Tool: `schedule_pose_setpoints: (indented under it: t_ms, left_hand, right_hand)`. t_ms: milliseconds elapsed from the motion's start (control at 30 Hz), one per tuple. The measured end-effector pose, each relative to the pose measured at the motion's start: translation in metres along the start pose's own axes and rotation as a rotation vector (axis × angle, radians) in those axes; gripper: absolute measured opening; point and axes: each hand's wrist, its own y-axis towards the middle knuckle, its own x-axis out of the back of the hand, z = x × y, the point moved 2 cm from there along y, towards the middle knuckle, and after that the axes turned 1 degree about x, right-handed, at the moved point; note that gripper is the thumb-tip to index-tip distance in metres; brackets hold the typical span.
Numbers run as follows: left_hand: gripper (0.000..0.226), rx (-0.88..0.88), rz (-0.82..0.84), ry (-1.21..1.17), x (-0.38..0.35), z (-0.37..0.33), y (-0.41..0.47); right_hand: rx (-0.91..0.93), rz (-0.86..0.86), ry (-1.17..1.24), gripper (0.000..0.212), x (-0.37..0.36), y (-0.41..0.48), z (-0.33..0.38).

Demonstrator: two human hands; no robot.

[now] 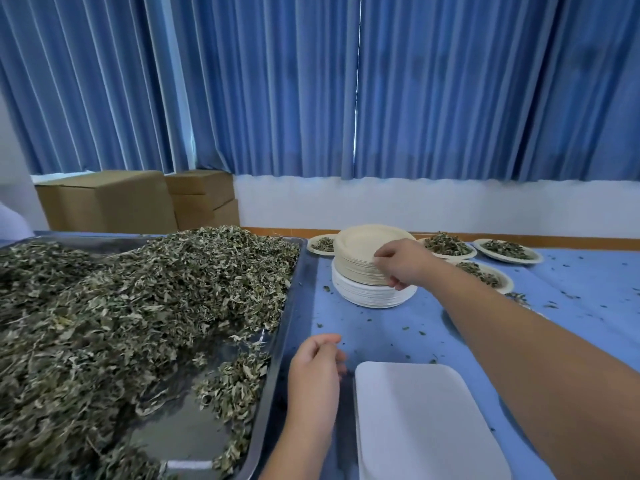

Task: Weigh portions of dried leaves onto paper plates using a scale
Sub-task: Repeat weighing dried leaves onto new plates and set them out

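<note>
Person's right hand [403,263] reaches across the blue-covered table [588,289] to a stack of beige round paper plates [360,247]. Fingers curl over the stack's right rim w/ thumb lower down, grasping the edge of the upper plates. The beige stack sits on a stack of white round paper plates [367,294], far-centre on the table.

Left hand [315,372] hovers at near centre, fingers loosely curled, grasping nothing. It is btwn the rim of a large shiny metal tray [298,299] at left & a flat white scale w/ rounded corners [422,420] at near right.

The tray is heaped w/ dried grey-green leaves [138,299], piled highest toward the far side, w/ metal showing in the near part.

Four beige paper plates w/ leaf portions [512,260] lie at the far side: one just left of the stacks, partly hidden behind them, & three to the right, the nearest partly hidden by the forearm. Leaf crumbs dot the cloth.

Behind: pleated blue curtains [450,91], a white wall & brown cardboard boxes [110,200] at far left.
</note>
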Motion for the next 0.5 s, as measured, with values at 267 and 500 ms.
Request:
schedule_pose_setpoints:
  t_ms: [267,500]
  left_hand:
    - [0.024,0.01,0.025,0.03,-0.001,-0.001,-0.003]
    - [0.023,0.023,0.02,0.015,0.0,-0.004,-0.004]
  right_hand:
    - [0.015,-0.076,-0.027,0.016,0.003,0.01,0.005]
    - [0.001,-0.148,0.229,0.01,0.015,0.011,0.008]
